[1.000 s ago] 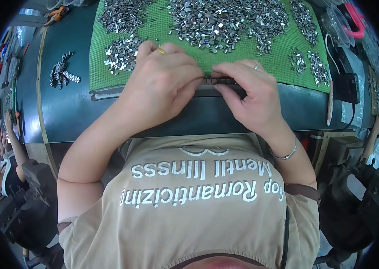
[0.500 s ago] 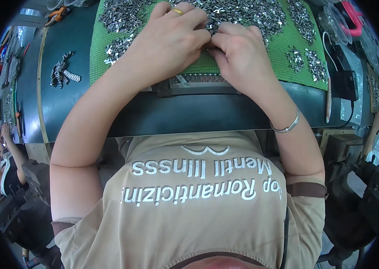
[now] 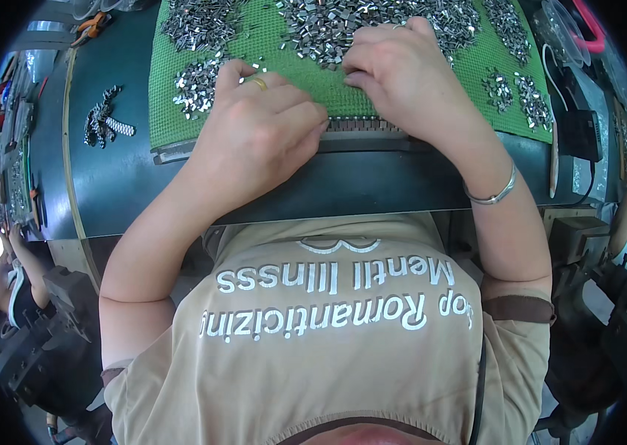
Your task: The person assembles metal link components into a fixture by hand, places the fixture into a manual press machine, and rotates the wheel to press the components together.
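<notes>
My left hand (image 3: pixel 265 126) is curled with thumb and fingertips together over a long slotted metal rail (image 3: pixel 362 124) at the near edge of a green textured mat (image 3: pixel 273 74). Whatever those fingertips pinch is hidden by the hand. My right hand (image 3: pixel 406 81) hovers above the mat, farther off, its thumb and forefinger drawn together beside a big heap of small shiny metal links (image 3: pixel 321 33). Anything between them is too small to make out. Part of the rail runs out of sight beneath both hands.
Smaller piles of metal pieces (image 3: pixel 198 87) lie around the mat. On the dark table (image 3: pixel 120 185) at left rest a linked metal chain (image 3: pixel 106 122) and orange-handled pliers (image 3: pixel 91 28). A black adapter (image 3: pixel 580 135) with a cable stands at right. Other people work at both sides.
My left hand has come back from the heap toward me, down to the rail. The right hand has shifted slightly right and nearer, and the two hands have parted.
</notes>
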A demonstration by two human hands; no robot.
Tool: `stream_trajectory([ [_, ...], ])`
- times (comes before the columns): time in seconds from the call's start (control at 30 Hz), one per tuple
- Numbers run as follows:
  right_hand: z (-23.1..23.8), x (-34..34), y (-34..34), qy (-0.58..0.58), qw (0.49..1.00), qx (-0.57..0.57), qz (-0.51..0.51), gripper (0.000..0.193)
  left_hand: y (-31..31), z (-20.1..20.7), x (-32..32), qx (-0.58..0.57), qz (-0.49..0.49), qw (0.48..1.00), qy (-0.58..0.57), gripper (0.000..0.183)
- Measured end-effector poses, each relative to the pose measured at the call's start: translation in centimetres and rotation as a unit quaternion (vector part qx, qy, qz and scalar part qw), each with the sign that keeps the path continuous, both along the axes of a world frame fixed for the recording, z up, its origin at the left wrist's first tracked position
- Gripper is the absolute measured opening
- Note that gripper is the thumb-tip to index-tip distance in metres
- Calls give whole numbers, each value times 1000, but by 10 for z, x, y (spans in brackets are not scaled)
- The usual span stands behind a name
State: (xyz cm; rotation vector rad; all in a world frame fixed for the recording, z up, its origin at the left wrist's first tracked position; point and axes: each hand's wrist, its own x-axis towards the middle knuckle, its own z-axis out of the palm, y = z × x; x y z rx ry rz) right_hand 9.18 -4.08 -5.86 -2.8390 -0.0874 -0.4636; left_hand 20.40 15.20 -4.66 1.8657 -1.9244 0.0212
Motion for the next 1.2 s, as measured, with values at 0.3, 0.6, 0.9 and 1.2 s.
stream_trajectory([
  [0.3,-9,1,9,-3,999,-7,-49,7,13,2,-21,-13,53,989,-137,29],
  [0.6,-9,-6,12,-48,996,65,-49,9,6,-3,-16,10,111,992,57,20],
  [0.9,-5,-18,47,-20,992,119,-40,4,13,-12,-12,-38,132,980,146,16],
  [1.2,-5,-32,62,-69,996,-49,-26,10,19,-11,-14,-43,141,975,164,20],
])
